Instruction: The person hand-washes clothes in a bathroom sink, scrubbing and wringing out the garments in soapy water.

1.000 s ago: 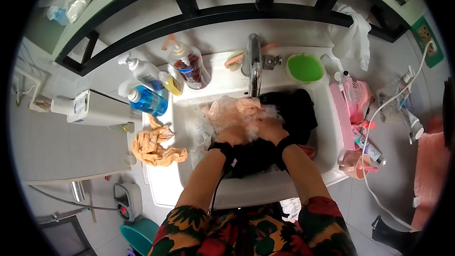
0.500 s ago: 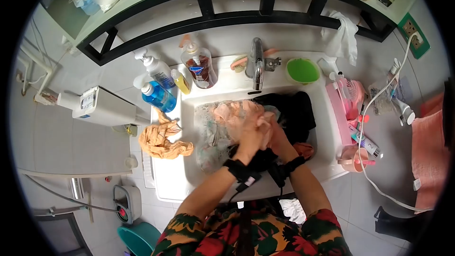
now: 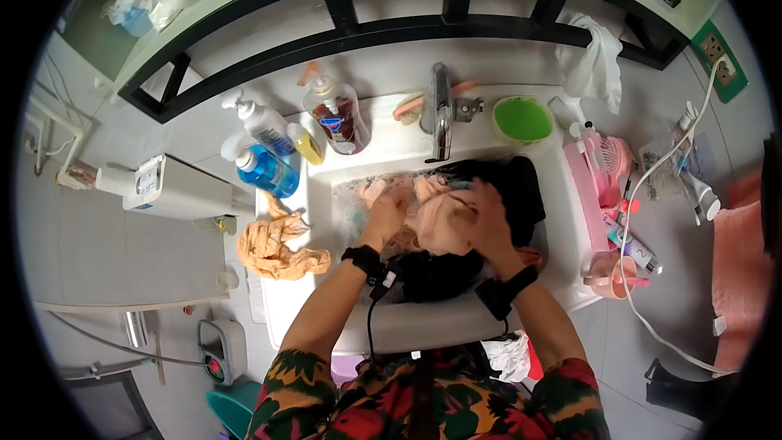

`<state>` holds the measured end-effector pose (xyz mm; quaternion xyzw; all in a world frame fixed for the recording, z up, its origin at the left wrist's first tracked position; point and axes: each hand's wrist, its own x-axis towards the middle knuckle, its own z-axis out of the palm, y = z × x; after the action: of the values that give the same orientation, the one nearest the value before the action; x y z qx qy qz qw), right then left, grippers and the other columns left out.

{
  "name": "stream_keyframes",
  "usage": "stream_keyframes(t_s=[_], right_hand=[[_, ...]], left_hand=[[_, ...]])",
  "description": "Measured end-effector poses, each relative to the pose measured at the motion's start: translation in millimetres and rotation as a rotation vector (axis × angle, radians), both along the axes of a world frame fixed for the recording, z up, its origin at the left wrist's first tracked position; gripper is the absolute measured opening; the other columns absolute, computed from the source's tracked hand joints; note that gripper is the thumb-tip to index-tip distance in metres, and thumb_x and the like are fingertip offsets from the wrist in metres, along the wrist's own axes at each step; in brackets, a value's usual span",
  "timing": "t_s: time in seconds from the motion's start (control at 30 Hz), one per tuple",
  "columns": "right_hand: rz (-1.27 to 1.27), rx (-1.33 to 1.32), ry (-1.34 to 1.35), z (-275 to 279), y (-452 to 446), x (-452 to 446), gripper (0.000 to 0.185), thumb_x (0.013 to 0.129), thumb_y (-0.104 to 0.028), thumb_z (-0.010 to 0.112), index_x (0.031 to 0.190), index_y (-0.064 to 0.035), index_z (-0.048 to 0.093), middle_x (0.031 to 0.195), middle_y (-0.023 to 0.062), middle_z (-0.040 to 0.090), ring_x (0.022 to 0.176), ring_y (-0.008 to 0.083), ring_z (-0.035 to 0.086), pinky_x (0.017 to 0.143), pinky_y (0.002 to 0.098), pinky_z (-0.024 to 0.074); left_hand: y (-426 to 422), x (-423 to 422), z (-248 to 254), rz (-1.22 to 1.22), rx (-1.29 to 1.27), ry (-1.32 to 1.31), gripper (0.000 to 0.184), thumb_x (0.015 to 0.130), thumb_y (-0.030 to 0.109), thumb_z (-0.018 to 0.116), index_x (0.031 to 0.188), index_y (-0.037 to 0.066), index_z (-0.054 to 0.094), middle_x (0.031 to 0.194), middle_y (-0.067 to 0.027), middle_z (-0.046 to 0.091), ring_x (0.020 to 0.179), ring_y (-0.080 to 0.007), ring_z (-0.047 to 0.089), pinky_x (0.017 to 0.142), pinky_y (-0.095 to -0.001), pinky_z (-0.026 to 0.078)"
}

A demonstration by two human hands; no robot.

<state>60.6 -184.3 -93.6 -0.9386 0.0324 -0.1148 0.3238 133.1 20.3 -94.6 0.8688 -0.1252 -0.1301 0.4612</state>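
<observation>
Wet pink cloth (image 3: 440,216) lies bunched in the soapy sink (image 3: 326,301), between my hands. My left hand (image 3: 386,216) is closed on the cloth's left part, its fingers curled in. On the other side, my right hand (image 3: 494,224) rests against the cloth with its fingers stretched out, somewhat smeared by motion. Black cloth (image 3: 521,195) fills the basin's right side, and more dark fabric lies under the pink one. Suds float around the left hand. Both wrists wear black bands.
A chrome faucet (image 3: 440,114) rises behind the basin. Bottles, including a blue one (image 3: 267,171), and a tan cloth (image 3: 281,248) sit on the left rim. A green bowl (image 3: 522,120) stands at the back right, near a pink holder (image 3: 588,195). A white cable (image 3: 626,253) hangs at right.
My hands were together on the bunched pink cloth; now they are apart, left hand moved left and right hand moved right. The cloth is spread wider between them.
</observation>
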Motion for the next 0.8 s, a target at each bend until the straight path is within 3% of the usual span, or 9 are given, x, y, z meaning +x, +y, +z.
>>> stream_keyframes(t_s=[0.1, 0.13, 0.37, 0.43, 0.47, 0.53, 0.63, 0.73, 0.8], right_hand=[[0.23, -0.351, 0.35, 56, 42, -10, 0.084, 0.061, -0.046, 0.068, 0.13, -0.0157, 0.029, 0.131, 0.0172, 0.028, 0.12, 0.041, 0.024, 0.087, 0.0581, 0.0281], [0.225, -0.421, 0.404, 38, 45, -11, 0.074, 0.065, -0.044, 0.065, 0.128, -0.0235, 0.033, 0.133, 0.013, 0.026, 0.121, 0.042, 0.019, 0.082, 0.0625, 0.0272], [0.241, -0.566, 0.151, -27, 28, 7, 0.045, 0.078, -0.021, 0.05, 0.122, -0.0271, 0.042, 0.128, 0.0052, 0.036, 0.12, 0.0364, 0.025, 0.078, 0.059, 0.0328], [0.247, -0.475, 0.335, -30, 30, 21, 0.041, 0.077, -0.014, 0.049, 0.116, -0.0269, 0.048, 0.122, 0.0016, 0.043, 0.119, 0.0342, 0.028, 0.08, 0.0547, 0.0352], [0.224, -0.444, 0.35, -40, 31, 25, 0.038, 0.076, -0.016, 0.05, 0.113, -0.0271, 0.051, 0.116, 0.0001, 0.047, 0.118, 0.0328, 0.031, 0.082, 0.0518, 0.0361], [0.27, -0.426, 0.316, -48, 24, 27, 0.039, 0.075, -0.018, 0.051, 0.113, -0.0267, 0.05, 0.115, 0.0004, 0.048, 0.117, 0.0336, 0.032, 0.084, 0.0507, 0.0354], [0.373, -0.471, 0.159, -12, 17, 25, 0.045, 0.07, -0.027, 0.061, 0.114, -0.0227, 0.05, 0.114, 0.004, 0.05, 0.112, 0.0341, 0.038, 0.09, 0.0457, 0.0333], [0.385, -0.318, 0.448, 38, 37, 19, 0.061, 0.066, -0.029, 0.066, 0.122, -0.0199, 0.042, 0.124, 0.0103, 0.042, 0.122, 0.0343, 0.028, 0.099, 0.0419, 0.0248], [0.479, -0.084, 0.098, 41, 54, 13, 0.066, 0.067, -0.027, 0.068, 0.123, -0.0112, 0.039, 0.124, 0.0145, 0.04, 0.118, 0.0311, 0.035, 0.097, 0.0397, 0.0274]], left_hand=[[-4, 18, -33, -0.019, 0.14, -0.212, 0.032, 0.081, 0.015, 0.045, 0.109, 0.001, 0.051, 0.117, -0.0191, 0.047, 0.108, -0.0326, 0.045, 0.091, -0.0358, 0.037], [-3, 22, -34, -0.08, 0.222, -0.186, 0.035, 0.082, 0.017, 0.042, 0.113, 0.002, 0.049, 0.119, -0.0191, 0.046, 0.11, -0.0316, 0.043, 0.093, -0.0355, 0.036], [2, 27, -38, -0.021, 0.631, 0.07, 0.03, 0.073, 0.012, 0.053, 0.102, 0.005, 0.054, 0.097, -0.0162, 0.058, 0.089, -0.0343, 0.054, 0.078, -0.0392, 0.043], [13, 24, -28, -0.014, 0.541, 0.112, 0.017, 0.071, 0.01, 0.056, 0.087, 0.004, 0.059, 0.074, -0.0108, 0.062, 0.071, -0.0286, 0.059, 0.066, -0.0354, 0.046], [25, 24, -36, -0.013, 0.55, 0.11, 0.017, 0.071, 0.01, 0.056, 0.087, 0.004, 0.059, 0.074, -0.0108, 0.062, 0.071, -0.0286, 0.059, 0.066, -0.0354, 0.046], [43, 23, -45, 0.113, -0.029, 0.288, 0.008, 0.072, 0.01, 0.059, 0.075, 0.003, 0.06, 0.062, -0.004, 0.057, 0.053, -0.016, 0.054, 0.05, -0.0267, 0.044], [43, 5, 36, 0.269, -0.203, 0.441, 0.011, 0.075, 0.013, 0.06, 0.078, 0.002, 0.059, 0.064, 0.0002, 0.055, 0.049, -0.0057, 0.045, 0.042, -0.0185, 0.035], [44, -8, 80, 0.293, -0.315, 0.419, 0.013, 0.078, 0.013, 0.058, 0.085, 0.002, 0.059, 0.067, 0.0008, 0.056, 0.048, -0.0039, 0.043, 0.04, -0.0167, 0.031], [34, -20, 117, 0.31, -0.442, 0.432, 0.013, 0.079, 0.012, 0.058, 0.088, 0.002, 0.059, 0.068, 0.0017, 0.057, 0.051, -0.0032, 0.046, 0.042, -0.0157, 0.032]])
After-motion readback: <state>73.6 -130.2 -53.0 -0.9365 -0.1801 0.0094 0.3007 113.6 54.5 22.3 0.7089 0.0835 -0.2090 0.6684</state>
